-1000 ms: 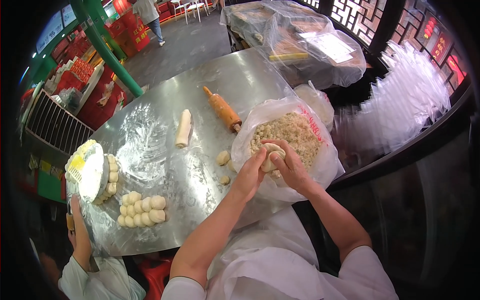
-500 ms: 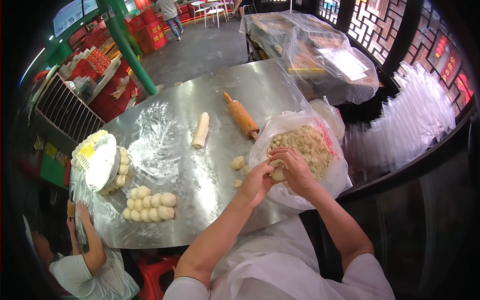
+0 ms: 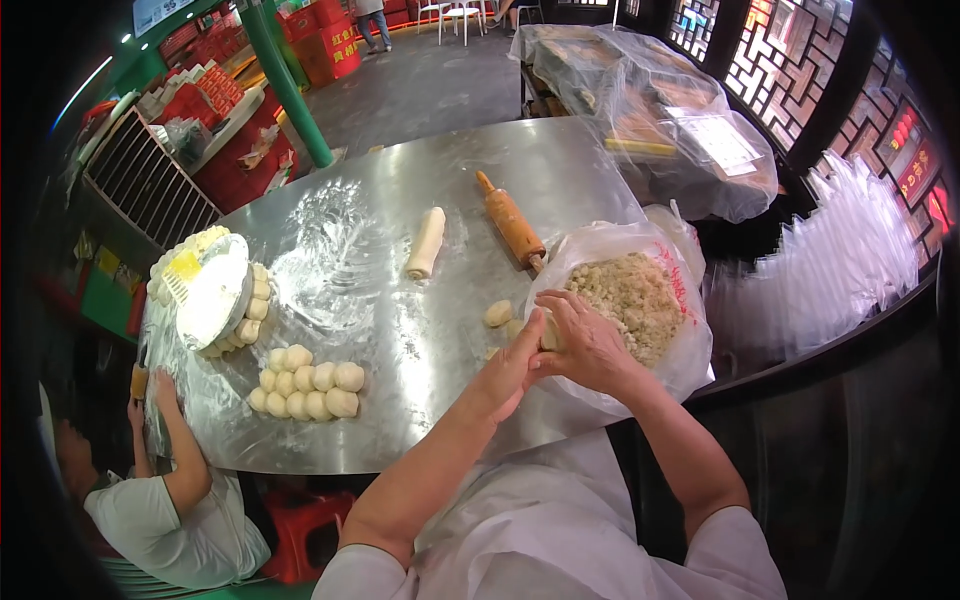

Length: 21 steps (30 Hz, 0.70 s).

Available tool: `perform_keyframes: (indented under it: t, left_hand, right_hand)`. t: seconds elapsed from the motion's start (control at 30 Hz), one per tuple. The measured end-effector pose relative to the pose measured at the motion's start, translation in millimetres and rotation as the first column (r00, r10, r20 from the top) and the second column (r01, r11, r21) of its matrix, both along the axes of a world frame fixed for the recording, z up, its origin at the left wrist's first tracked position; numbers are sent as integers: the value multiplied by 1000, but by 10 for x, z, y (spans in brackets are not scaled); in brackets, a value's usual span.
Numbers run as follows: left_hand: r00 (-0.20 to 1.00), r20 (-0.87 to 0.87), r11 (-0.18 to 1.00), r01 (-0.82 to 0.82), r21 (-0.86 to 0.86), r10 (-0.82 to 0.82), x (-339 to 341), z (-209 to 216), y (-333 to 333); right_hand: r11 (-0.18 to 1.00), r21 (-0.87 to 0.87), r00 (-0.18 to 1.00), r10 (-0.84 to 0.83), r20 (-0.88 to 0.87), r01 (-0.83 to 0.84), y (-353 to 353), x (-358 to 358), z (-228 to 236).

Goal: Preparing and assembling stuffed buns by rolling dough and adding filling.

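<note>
My left hand [image 3: 515,368] and my right hand [image 3: 590,348] come together at the near rim of a plastic bag, closed around a pale piece of dough [image 3: 549,336]. Fingers cover most of that piece. Crumbly, pale filling [image 3: 632,300] fills the open white plastic bag [image 3: 690,365] just beyond my right hand. Close to my left hand lie small loose dough pieces [image 3: 498,313]. A wooden rolling pin [image 3: 513,228] rests beyond them, and a dough log [image 3: 427,243] lies to its left.
Rows of dough balls [image 3: 318,404] sit on the metal table [image 3: 400,440] at left. Behind them, a floury bowl [image 3: 215,300] holds a yellow scraper [image 3: 183,266], with more dough balls around it. A co-worker [image 3: 165,520] is at the left edge. Plastic-covered trays [image 3: 650,90] stand beyond.
My hands have closed more tightly around the dough piece and shifted slightly toward the near rim, away from the filling. The whole view has turned a little.
</note>
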<state>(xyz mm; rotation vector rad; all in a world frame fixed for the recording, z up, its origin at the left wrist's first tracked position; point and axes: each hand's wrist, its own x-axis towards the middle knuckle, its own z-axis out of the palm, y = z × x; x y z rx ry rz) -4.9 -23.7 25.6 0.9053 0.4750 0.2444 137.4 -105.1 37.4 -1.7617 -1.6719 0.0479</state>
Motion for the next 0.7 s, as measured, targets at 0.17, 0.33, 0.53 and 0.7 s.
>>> perform_keyframes:
  t: [0.17, 0.33, 0.53, 0.7]
  left_hand:
    - [986, -80, 974, 159, 162, -148, -484, -12, 322]
    - [854, 167, 783, -518, 344, 492, -340, -84, 299]
    - [860, 269, 897, -441, -35, 434, -529, -125, -37]
    - [926, 43, 913, -378, 152, 376, -796, -258, 166]
  right_hand:
    - [901, -393, 943, 48, -330, -184, 31, -54, 106]
    - [974, -156, 847, 58, -529, -164, 212, -765, 56]
    - [978, 176, 802, 20, -597, 108, 580, -870, -93]
    - [983, 185, 845, 98, -525, 1, 480, -993, -204]
